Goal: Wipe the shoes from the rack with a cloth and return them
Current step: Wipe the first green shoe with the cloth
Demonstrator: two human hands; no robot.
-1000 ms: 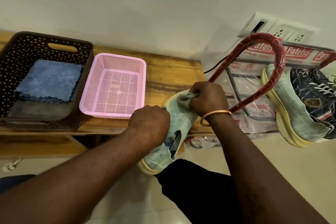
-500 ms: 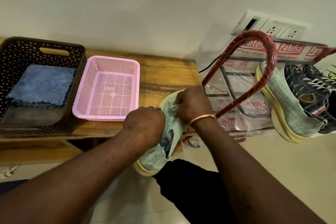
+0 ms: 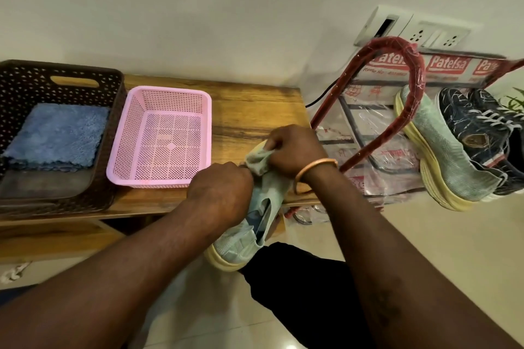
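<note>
Shoe (image 3: 236,245): pale green knit, cream sole.

Tabletop (image 3: 255,105): grained wood, low sheen. Pink basket (image 3: 167,92), ten o'clock: perforated matt plastic. Brown basket (image 3: 114,122), nine o'clock: same plastic; blue cloth (image 3: 56,136) inside, plush pile. Shoe (image 3: 235,244), centre: matt knit mesh. Wiping cloth (image 3: 256,160): soft, crumpled. Rack (image 3: 416,99), two o'clock: red tubing under crinkled glossy film. Bangle (image 3: 316,166): polished metal. Floor (image 3: 425,235): glossy tile.
</note>
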